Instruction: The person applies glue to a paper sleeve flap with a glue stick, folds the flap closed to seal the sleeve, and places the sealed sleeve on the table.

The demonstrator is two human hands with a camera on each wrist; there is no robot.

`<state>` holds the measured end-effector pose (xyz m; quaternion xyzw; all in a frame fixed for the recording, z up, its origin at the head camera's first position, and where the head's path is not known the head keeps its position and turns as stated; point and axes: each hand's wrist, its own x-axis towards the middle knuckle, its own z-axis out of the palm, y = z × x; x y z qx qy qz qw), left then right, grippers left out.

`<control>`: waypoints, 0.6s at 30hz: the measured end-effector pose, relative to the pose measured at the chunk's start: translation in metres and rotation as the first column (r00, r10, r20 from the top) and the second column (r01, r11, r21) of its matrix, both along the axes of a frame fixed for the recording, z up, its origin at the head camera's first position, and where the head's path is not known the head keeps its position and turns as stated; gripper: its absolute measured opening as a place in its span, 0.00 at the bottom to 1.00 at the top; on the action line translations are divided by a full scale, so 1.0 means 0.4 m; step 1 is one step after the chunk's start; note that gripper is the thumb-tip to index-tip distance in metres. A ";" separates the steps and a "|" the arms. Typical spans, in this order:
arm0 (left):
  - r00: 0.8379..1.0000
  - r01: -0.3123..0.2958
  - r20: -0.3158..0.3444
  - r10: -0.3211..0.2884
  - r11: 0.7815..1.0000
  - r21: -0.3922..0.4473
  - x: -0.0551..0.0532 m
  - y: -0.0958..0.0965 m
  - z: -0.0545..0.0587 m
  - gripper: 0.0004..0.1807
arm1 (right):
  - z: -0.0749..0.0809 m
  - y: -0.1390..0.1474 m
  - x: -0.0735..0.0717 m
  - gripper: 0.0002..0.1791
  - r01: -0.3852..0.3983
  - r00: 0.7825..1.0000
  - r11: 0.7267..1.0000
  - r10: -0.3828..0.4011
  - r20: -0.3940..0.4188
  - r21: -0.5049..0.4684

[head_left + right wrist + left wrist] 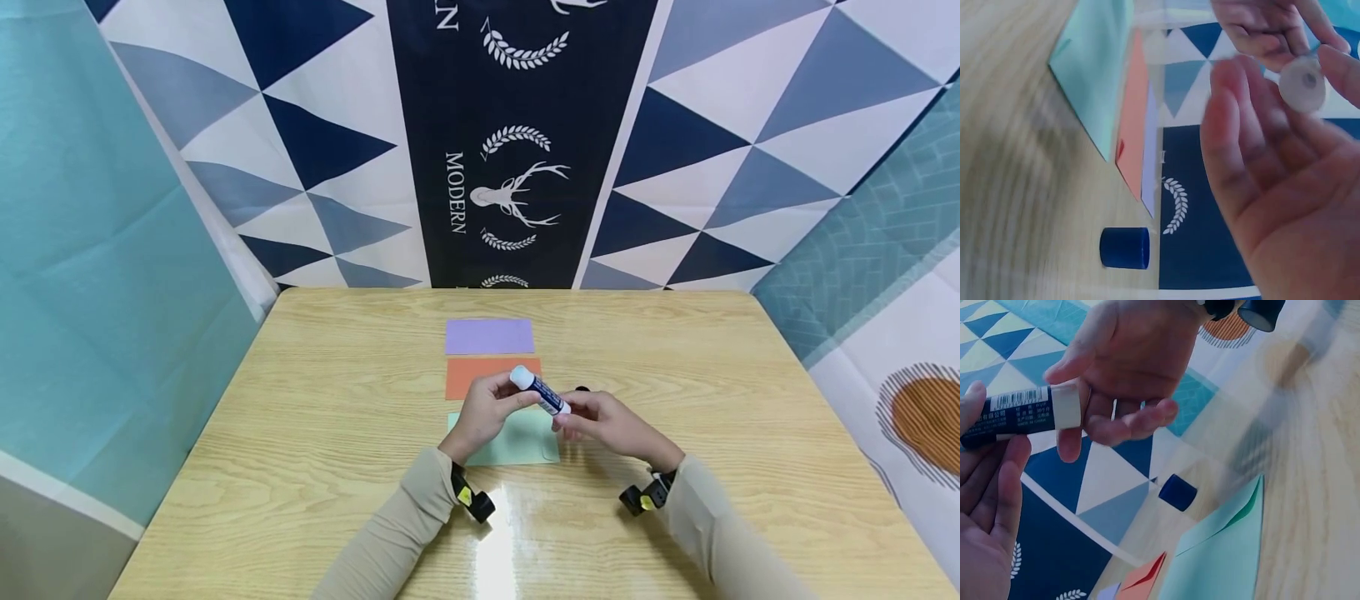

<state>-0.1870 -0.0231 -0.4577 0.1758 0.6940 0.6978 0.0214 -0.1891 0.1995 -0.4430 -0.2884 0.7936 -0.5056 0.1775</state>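
Note:
Above the table both hands hold a glue stick (550, 397) with a dark blue label and a white end. My left hand (486, 415) pinches its body between thumb and fingers. At the white base (1067, 406), the thumb and forefinger of my right hand (611, 429) grip the tube, while the other fingers are loosely bent. A mint green envelope (517, 446) lies flat beneath the hands. Behind it are an orange envelope (468, 379), partly covered by my left hand in the head view, and a purple envelope (489, 337).
A dark blue cap (1124, 248) lies on the wooden table (315, 433) to the right of the envelopes, mostly hidden behind my right hand in the head view. Patterned cloth (510, 142) hangs along the table's back edge, with more cloth at both sides.

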 end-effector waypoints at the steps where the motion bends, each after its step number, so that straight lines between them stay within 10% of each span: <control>1: 1.000 0.005 -0.001 -0.005 1.000 0.003 -0.001 -0.001 0.000 0.12 | 0.002 0.002 -0.001 0.16 -0.019 1.000 1.000 0.019 0.003 -0.008; 9: 0.999 -0.036 -0.008 0.035 0.999 -0.022 0.004 0.013 -0.002 0.12 | 0.005 -0.022 0.016 0.08 0.209 0.960 0.978 -0.199 -0.198 0.031; 18: 0.999 -0.049 0.003 0.050 0.997 -0.062 0.009 0.018 -0.006 0.11 | 0.001 -0.029 0.024 0.09 0.228 0.954 0.972 -0.211 -0.214 0.058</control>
